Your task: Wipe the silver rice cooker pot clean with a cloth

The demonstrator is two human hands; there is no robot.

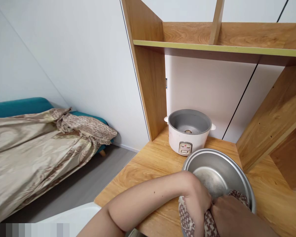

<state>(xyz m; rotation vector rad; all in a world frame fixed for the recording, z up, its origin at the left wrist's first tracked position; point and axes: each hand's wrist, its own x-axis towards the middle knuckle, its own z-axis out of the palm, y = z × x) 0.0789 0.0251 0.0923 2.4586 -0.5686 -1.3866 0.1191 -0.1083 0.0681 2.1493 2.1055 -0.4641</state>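
A silver metal inner pot (213,179) is tilted on the wooden desk, its open mouth facing up toward me. At its near left rim, my left hand (196,197) is bent over, fingers curled down around a brown-and-white patterned cloth (186,217). My right hand (228,214) reaches over the near rim and presses part of the same cloth against the pot's inner right side. The two hands touch; most fingertips are hidden. Behind the pot stands a white rice cooker body (174,140), lidless, its grey inside and round central plate visible.
The wooden desk (138,168) has a shelf (187,46) above it and upright side panels. A white chair-like surface (71,214) lies at the desk's lower left. Further left is a teal sofa (22,105) draped with a patterned cover (39,154), beyond a strip of grey floor (113,164).
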